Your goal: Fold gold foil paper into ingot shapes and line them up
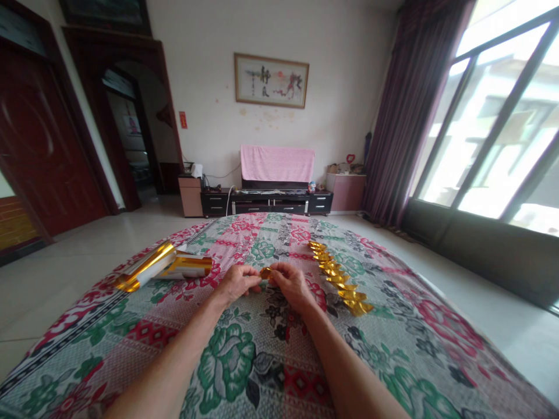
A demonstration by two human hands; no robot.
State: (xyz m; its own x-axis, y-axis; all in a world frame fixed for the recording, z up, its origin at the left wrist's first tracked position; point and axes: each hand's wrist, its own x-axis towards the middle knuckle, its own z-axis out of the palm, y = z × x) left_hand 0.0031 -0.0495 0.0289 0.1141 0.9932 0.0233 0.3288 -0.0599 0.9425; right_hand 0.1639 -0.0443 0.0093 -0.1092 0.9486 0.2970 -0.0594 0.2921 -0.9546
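Observation:
Between my two hands is a small folded piece of gold foil paper [265, 272], held just above the flowered cloth. My left hand [239, 284] pinches its left side between thumb and fingers. On the other side, my right hand [290, 284] grips it the same way, and the fingers cover part of it. To the right, several gold paper ingots [343, 285] lie in a slanting row. Over on the left, sheets of gold foil paper [186, 266] with a pale reverse lie curled on the cloth.
A flowered cloth [227, 355] in green, red and grey covers the broad surface before me. Beyond it, a low black cabinet [216, 205] and a pink towel [277, 163] stand against the wall. Windows [489, 128] and a purple curtain [393, 116] line the right side.

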